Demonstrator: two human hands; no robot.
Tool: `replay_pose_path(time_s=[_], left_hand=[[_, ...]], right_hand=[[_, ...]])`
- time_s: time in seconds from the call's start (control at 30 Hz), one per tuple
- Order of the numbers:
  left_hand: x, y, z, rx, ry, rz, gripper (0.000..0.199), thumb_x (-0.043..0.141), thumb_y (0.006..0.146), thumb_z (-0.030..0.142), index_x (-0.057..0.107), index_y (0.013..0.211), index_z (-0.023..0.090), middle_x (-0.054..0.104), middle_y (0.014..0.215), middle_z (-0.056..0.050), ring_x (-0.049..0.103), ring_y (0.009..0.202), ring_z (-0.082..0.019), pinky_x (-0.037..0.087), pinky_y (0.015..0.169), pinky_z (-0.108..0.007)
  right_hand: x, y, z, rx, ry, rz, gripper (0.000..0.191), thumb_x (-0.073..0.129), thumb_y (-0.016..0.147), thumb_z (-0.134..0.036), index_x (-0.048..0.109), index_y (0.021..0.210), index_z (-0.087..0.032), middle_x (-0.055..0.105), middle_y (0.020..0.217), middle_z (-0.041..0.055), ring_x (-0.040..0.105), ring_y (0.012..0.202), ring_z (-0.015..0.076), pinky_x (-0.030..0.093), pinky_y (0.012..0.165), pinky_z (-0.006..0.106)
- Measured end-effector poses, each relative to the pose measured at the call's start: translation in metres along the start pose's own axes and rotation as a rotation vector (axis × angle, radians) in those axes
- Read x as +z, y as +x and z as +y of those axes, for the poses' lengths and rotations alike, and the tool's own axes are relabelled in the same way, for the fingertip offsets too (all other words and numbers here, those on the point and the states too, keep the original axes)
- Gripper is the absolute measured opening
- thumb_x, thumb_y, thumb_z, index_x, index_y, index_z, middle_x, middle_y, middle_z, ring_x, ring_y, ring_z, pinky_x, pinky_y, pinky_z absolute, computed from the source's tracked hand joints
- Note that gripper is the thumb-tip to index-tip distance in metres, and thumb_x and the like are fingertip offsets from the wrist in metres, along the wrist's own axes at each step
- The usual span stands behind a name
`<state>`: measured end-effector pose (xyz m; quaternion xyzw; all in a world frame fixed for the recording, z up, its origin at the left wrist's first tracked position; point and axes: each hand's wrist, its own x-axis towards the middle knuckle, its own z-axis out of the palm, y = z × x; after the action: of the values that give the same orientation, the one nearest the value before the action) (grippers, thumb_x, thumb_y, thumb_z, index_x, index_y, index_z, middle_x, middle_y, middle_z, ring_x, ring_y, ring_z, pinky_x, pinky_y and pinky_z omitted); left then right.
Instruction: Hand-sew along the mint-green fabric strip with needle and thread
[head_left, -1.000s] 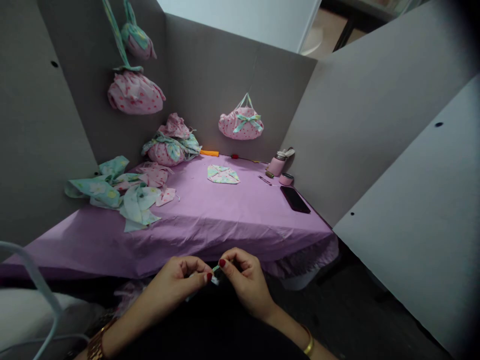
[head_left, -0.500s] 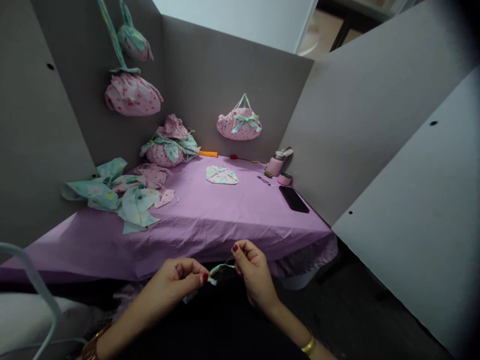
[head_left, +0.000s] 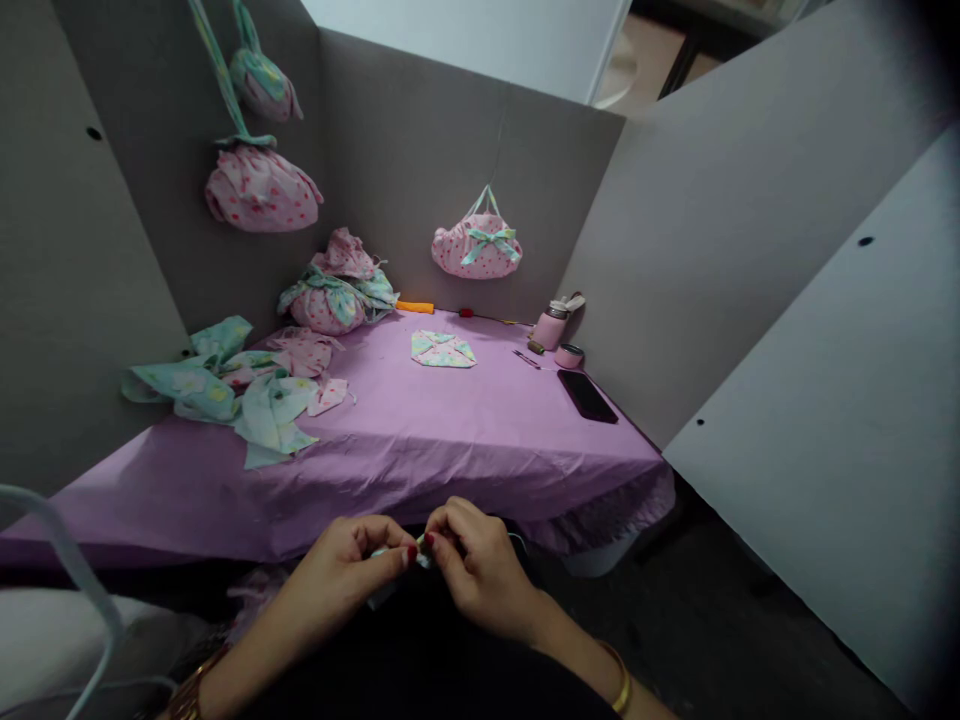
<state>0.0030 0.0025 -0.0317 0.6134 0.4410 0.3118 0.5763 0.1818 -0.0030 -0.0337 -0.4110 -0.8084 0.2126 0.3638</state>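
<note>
In my lap, just below the table's front edge, my left hand (head_left: 351, 560) pinches a small pale green fabric strip (head_left: 424, 561) between thumb and fingertips. My right hand (head_left: 480, 562) is closed against the same strip, its fingertips nearly meeting those of the left. Most of the fabric is hidden behind my fingers. A thin pale end, thread or cloth, shows past the right hand. Whether a needle sits in the right fingers cannot be made out.
A purple-covered table (head_left: 420, 415) bears a folded fabric piece (head_left: 442, 350), a phone (head_left: 587, 396), a pink bottle (head_left: 550, 328) and small tweezers-like snips (head_left: 526, 358). Fabric scraps (head_left: 274, 415) lie left. Pink pouches hang by the panels, one with a bow (head_left: 480, 248).
My right hand has moved left and in toward my left hand, closing the gap between them. The thin line and strip stretched between them are now mostly covered. My left hand stays in place.
</note>
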Motion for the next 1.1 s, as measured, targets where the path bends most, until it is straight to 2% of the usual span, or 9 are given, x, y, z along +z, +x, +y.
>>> replay_pose_path(time_s=[0.3,0.5,0.73,0.9,1.1], left_hand=[[0.0,0.0,0.004,0.004,-0.031,0.012,0.015,0.06,0.071,0.031,0.066,0.068,0.018,0.061,0.06,0.001,0.051,0.057,-0.014,0.037,0.057,-0.024],[-0.002,-0.001,-0.001,-0.034,-0.125,-0.014,0.018,0.063,0.071,0.035,0.067,0.07,0.017,0.058,0.056,0.003,0.046,0.053,-0.012,0.033,0.053,-0.023],[0.002,0.001,-0.003,-0.103,-0.223,-0.116,0.025,0.065,0.069,0.041,0.064,0.069,0.017,0.054,0.053,0.005,0.041,0.046,-0.009,0.029,0.048,-0.021],[0.004,0.003,0.0,-0.092,-0.198,-0.072,0.028,0.065,0.068,0.042,0.062,0.061,0.016,0.052,0.049,0.006,0.041,0.044,-0.009,0.03,0.047,-0.022],[0.004,0.004,-0.001,-0.001,-0.257,-0.055,0.022,0.067,0.069,0.035,0.068,0.083,0.018,0.066,0.07,0.0,0.054,0.063,-0.014,0.04,0.06,-0.026]], right_hand=[[-0.002,-0.001,0.007,0.027,-0.118,0.086,0.012,0.04,0.083,-0.013,0.05,0.078,-0.017,0.051,0.071,0.0024,0.048,0.064,0.014,0.034,0.057,0.026],[-0.001,0.0,0.012,0.08,-0.161,0.135,0.013,0.04,0.082,-0.012,0.051,0.078,-0.016,0.052,0.073,0.0033,0.048,0.066,0.0148,0.034,0.059,0.026],[0.0,0.001,0.009,0.17,0.098,0.236,0.012,0.044,0.083,-0.018,0.051,0.074,-0.017,0.051,0.069,0.001,0.047,0.063,0.0128,0.037,0.058,0.024],[0.0,0.003,0.004,0.238,0.299,0.146,0.014,0.047,0.083,-0.025,0.052,0.074,-0.016,0.049,0.066,-0.0005,0.044,0.06,0.0109,0.037,0.055,0.022],[0.001,0.003,0.0,0.237,0.338,0.106,0.013,0.048,0.083,-0.023,0.053,0.074,-0.016,0.047,0.064,-0.0014,0.041,0.058,0.0101,0.034,0.053,0.021]])
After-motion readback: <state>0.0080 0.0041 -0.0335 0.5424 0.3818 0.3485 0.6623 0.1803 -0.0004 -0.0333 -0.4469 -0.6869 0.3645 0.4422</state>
